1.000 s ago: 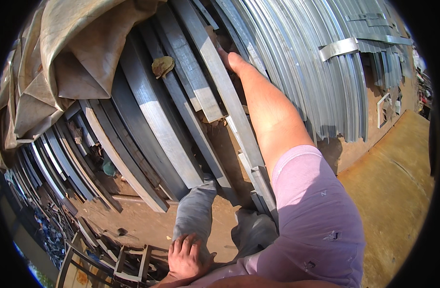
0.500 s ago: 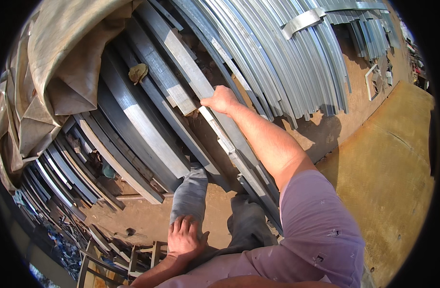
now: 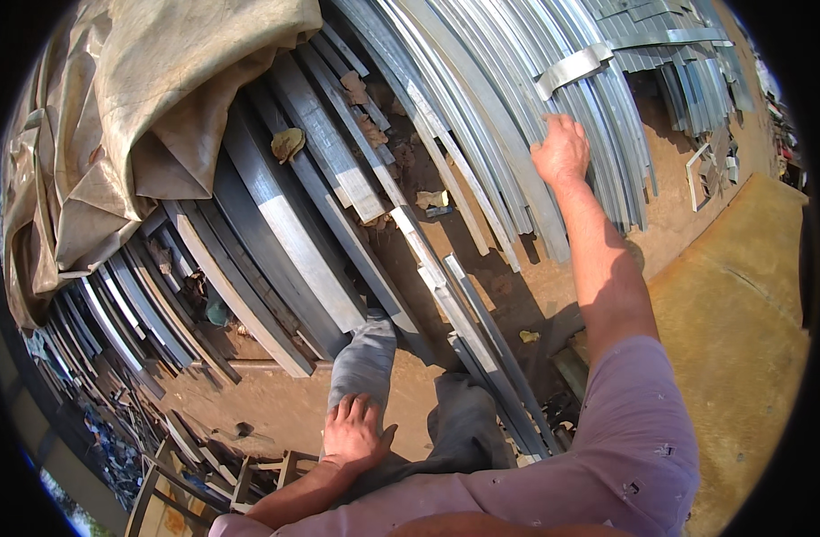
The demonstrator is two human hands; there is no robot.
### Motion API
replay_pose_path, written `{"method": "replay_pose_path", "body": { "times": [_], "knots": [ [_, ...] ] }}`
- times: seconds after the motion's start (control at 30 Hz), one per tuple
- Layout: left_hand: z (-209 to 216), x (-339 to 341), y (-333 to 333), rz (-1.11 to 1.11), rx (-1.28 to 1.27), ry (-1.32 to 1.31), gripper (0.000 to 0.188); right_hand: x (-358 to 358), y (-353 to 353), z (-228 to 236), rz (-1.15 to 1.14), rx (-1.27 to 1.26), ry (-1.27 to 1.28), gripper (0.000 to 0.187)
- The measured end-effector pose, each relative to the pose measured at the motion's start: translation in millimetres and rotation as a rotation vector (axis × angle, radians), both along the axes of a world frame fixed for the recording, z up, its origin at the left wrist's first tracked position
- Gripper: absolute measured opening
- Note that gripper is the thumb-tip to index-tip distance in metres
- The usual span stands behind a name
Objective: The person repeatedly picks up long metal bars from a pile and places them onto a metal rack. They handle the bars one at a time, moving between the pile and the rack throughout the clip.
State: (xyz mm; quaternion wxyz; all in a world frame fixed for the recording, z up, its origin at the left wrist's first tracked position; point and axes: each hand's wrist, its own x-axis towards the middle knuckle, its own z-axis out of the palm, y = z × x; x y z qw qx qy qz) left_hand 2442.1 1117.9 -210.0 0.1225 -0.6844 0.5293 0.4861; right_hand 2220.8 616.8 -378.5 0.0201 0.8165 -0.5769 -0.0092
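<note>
My left hand (image 3: 354, 431) lies flat on my left knee, in grey trousers (image 3: 363, 353), fingers spread and holding nothing. My right arm reaches out to the far right, and my right hand (image 3: 564, 150) is over the stack of silvery metal profiles (image 3: 504, 98). Its fingers look parted and slightly bent, the thumb beside a long, dull grey metal bar (image 3: 526, 174) that lies along the stack's left edge. Left of that bar is a gap with dry leaves (image 3: 432, 200), and beyond it a thick rectangular metal tube (image 3: 325, 134).
A brown tarpaulin (image 3: 195, 80) covers the far left ends of the bars. A bent metal strip (image 3: 575, 70) crosses the stack. Thin bars (image 3: 468, 313) run beside my right leg. A yellowish sheet (image 3: 741, 313) lies on the right, and wooden frames (image 3: 244, 483) stand lower left.
My right hand has moved right, and the long grey bar it gripped now lies against the profile stack, uncovering a leafy gap. My left hand stays on my knee.
</note>
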Motion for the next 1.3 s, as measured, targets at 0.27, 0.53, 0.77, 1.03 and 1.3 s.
{"method": "replay_pose_path", "body": {
  "times": [0.27, 0.53, 0.77, 1.03, 1.3],
  "knots": [
    [-2.5, 3.5, -8.7, -0.002, -0.013, 0.023, 0.057, 104.1, 96.0, -47.9, 0.065, 0.664, -0.591, 0.026],
    [-3.7, 20.0, -5.6, 0.076, -0.025, 0.026, 0.056, 138.0, 157.1, -189.6, -0.36, 1.217, -0.521, 0.061],
    [-7.4, 19.2, 11.3, 0.117, -0.077, 0.018, 0.054, 120.2, 172.8, -208.4, -0.716, 1.47, -0.757, 0.083],
    [-5.8, 16.6, 12.6, 0.154, -0.148, 0.01, 0.048, 103.9, 170.6, -135.9, -0.769, 1.539, -0.915, 0.088],
    [-6.0, 10.7, 17.1, 0.099, -0.105, 0.003, 0.049, 64.0, 130.3, -90.4, -0.639, 1.605, -0.772, 0.091]
  ]
}}
